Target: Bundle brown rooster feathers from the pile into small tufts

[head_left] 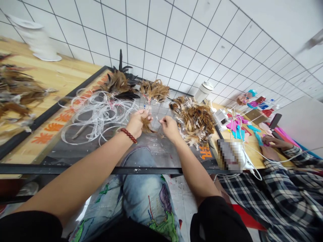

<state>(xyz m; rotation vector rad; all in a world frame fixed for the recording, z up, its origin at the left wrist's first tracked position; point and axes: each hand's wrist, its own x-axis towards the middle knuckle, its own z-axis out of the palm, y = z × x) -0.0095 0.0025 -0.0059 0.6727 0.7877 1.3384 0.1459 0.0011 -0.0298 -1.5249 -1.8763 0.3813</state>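
Note:
My left hand [137, 123], with a red bead bracelet [128, 135] at the wrist, is closed on a small bunch of brown feathers [146, 125] whose tips point down and right. Just to the right, my right hand [170, 127] is pinched. A whitish speck shows near its fingertips, too small to name. A pile of loose brown feathers [196, 121] lies beside my right hand. Coiled clear strip [97, 114] is spread to the left of my left hand. Behind the hands rest a brown feather bundle [154, 90] and a brown and black one [118, 82].
A glass panel framed in black [156, 170] covers my work place. At the back stands a white bottle [204, 90]; at far left, a white spool [40, 43] and more feathers [17, 90]. On the right are a power strip [222, 119], cables, coloured pieces and another person's hands [274, 144].

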